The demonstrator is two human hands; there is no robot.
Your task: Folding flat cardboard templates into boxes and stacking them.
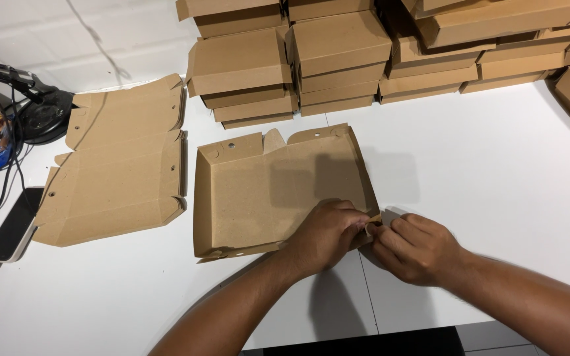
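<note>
Head view: at the counter's (496, 171) left edge we see a dark phone (9, 227), then a flat unfolded cardboard blank (117, 165). Near the front edge lies our half-formed cardboard box (265, 191). Our left hand (324, 234) and right hand (417, 247) meet at its near right corner, fingers of both closed, pinching the corner flap (372, 221). Finished boxes (338, 59) are stacked along the back edge.

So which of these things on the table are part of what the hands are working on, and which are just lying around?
In use:
- half-folded cardboard box, its near right corner pinched by left hand and right hand
- flat unfolded box blank
- stacks of finished boxes

Lying about:
- phone
- black cables
- black round stand
</note>
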